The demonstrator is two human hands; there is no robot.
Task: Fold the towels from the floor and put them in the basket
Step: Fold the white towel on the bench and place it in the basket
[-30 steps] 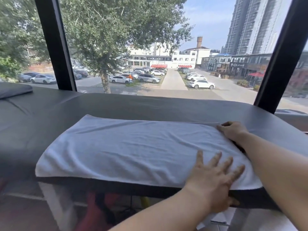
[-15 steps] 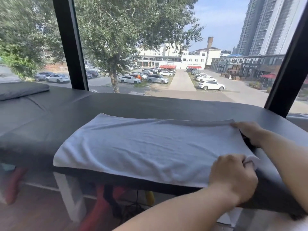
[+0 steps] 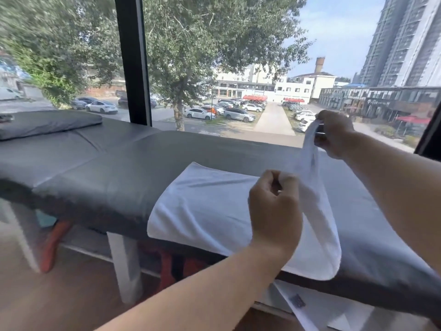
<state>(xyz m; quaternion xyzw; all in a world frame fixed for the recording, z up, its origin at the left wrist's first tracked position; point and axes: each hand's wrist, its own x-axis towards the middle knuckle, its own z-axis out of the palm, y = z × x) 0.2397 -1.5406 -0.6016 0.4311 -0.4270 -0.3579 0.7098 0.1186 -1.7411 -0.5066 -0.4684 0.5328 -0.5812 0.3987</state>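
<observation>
Landmark: the grey massage bed under the window. On its near half I see the white towel, left portion flat, right end now raised; half a second ago it lay fully spread under my palms. My left hand has its grip closed on the near right corner; my right hand pinches the far right corner higher. I judge the crosswise fold has begun. No basket is in view.

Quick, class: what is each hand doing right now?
Left hand: closed, pinching the near corner of the towel.
Right hand: closed, pinching the towel's far corner, lifted off the table.
</observation>
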